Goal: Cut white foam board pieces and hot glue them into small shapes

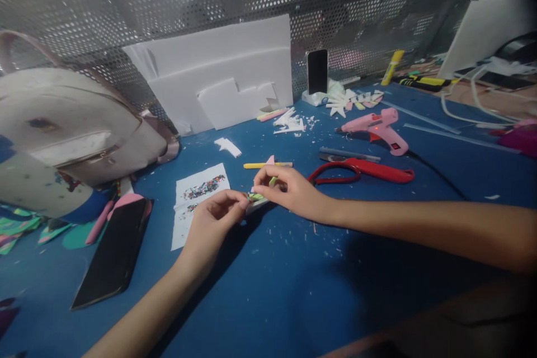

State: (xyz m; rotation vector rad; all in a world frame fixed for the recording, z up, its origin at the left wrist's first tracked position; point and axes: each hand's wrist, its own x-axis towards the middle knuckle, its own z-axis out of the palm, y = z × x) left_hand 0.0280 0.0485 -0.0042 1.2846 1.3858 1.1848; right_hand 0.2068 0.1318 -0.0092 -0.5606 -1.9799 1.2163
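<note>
Over the blue table my left hand (218, 212) and my right hand (289, 190) come together, fingers pinched. Between them is a small white and light-green piece (258, 198), partly hidden by my fingers; its exact shape is unclear. The left fingertips pinch its near end, and the right thumb and fingers grip it from the other side. Left of the hands lies a white paper (180, 235) with colourful shiny bits (205, 186) on it. Just behind the right hand lie a yellow stick (254, 166) and a small pink piece (271, 160).
Red-handled pliers (384, 170) and a pink glue gun (377, 126) lie to the right. White scraps (289, 121) and a standing phone (318, 70) are behind. A dark phone (113, 251), a cup (50, 184) and a backpack (75, 100) occupy the left. White boards (218, 67) lean behind.
</note>
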